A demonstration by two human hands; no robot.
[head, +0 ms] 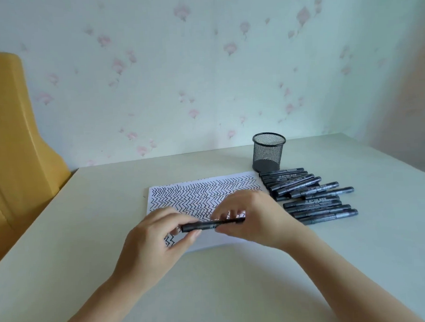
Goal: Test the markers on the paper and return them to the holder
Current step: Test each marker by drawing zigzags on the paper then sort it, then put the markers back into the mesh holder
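Lying almost level above the paper, a black marker (pixel 212 225) is held between both hands. The left hand (pixel 159 238) pinches its left end with the thumb and the curled fingers, and the right hand (pixel 255 217) grips the right part, with its fingers curled over the barrel. Whether the cap is on or coming off, I cannot tell, because the fingers cover that part.

Under the hands lies the paper (pixel 203 200), a white sheet flat on the tabletop (pixel 236 293). It is covered with many rows of black zigzag lines; only the near right part of the sheet is blank, and the hands hide some of it.

Just beside the right edge of the paper there is a pile of black markers (pixel 312 195). They lie on their sides, more or less parallel, some resting on others, and their caps appear to be on. Behind this pile, close to its far end, stands the holder (pixel 268 152), a black mesh cup, upright. No marker rises above its rim.

The tabletop is pale and reaches to a wall (pixel 203 76) with light wallpaper that has pink flowers. At the left, beside the corner of the tabletop, a yellow chair back (pixel 15 135) is visible.
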